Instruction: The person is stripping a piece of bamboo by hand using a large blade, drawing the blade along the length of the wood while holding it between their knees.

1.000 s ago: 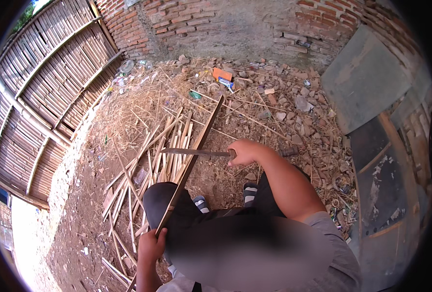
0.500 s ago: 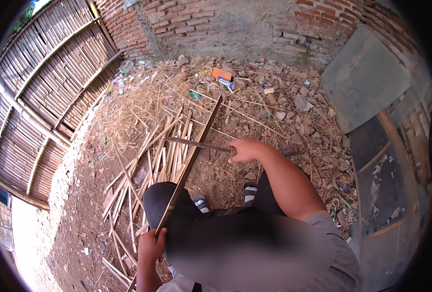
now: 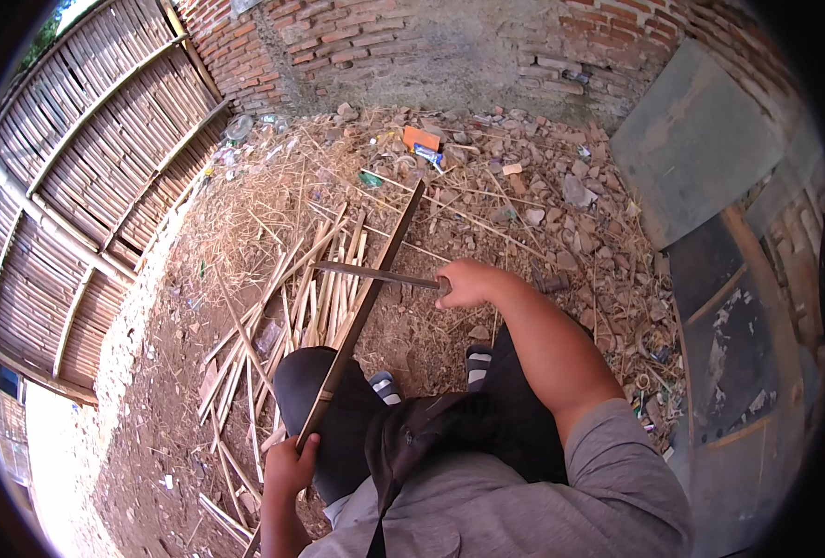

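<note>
My left hand (image 3: 290, 467) is closed around the lower part of a long bamboo strip (image 3: 345, 349), which slants up and away to the right over my left knee. In my right hand (image 3: 468, 282), the fingers wrap the handle of a machete with a long, dark, narrow blade (image 3: 408, 279). The blade points left and crosses the strip at its upper half; whether its edge bites into the strip I cannot tell. My right fingers hide most of the handle. Beneath the strip and blade lies a loose pile of split bamboo strips (image 3: 315, 302) on the ground.
Dry straw (image 3: 273, 181) and rubble with litter (image 3: 561, 209) cover the ground ahead. A brick wall (image 3: 412, 56) closes the far side, a bamboo fence (image 3: 87, 139) the left. Grey boards (image 3: 701, 144) and a dark framed panel (image 3: 733, 344) lean at right.
</note>
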The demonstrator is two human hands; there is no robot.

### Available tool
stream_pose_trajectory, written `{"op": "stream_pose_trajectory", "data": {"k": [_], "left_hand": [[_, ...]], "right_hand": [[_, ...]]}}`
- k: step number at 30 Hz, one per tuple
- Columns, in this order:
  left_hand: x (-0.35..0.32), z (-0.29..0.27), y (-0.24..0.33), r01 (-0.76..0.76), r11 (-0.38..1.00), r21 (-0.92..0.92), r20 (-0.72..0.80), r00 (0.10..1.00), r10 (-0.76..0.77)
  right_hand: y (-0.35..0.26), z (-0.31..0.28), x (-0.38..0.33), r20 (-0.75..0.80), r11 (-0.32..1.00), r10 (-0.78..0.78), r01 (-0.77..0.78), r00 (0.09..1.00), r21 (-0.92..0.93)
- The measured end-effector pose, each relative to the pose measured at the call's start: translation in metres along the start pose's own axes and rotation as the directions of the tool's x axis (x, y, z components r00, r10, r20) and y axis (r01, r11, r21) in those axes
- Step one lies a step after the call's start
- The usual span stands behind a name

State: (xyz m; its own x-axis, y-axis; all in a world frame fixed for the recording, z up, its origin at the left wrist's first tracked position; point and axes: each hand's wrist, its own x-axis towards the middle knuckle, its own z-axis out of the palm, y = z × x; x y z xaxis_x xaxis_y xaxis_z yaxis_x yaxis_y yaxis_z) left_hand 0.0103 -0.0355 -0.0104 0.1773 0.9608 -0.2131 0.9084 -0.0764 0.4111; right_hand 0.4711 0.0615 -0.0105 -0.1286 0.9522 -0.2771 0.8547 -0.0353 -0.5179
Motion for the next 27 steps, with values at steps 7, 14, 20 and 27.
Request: {"op": "stream_pose_trajectory", "data": {"k": [7,14,20,27], "left_hand": [[-0.004,-0.013,0.02,0.091,0.991,-0.097,0.078,0.993,-0.084],[0.0,-0.003,0.002,0.029,0.999,-0.037,0.045,0.999,-0.027],[0.002,0.001,-0.006,-0.008,1.0,-0.025,0.024,1.0,0.008],[0.001,0.002,-0.002,0.027,0.999,-0.019,0.014,1.0,-0.027]], "right_hand": [[0.008,0.006,0.005,-0.027,0.999,-0.039,0.039,0.999,0.026],[0.004,0.006,0.003,-0.041,0.998,-0.052,0.052,0.998,0.019],[0.008,0.007,0.006,-0.052,0.998,-0.061,0.062,0.997,0.018],[0.007,0.008,0.007,-0.043,0.998,-0.041,0.043,0.998,0.05]]}}
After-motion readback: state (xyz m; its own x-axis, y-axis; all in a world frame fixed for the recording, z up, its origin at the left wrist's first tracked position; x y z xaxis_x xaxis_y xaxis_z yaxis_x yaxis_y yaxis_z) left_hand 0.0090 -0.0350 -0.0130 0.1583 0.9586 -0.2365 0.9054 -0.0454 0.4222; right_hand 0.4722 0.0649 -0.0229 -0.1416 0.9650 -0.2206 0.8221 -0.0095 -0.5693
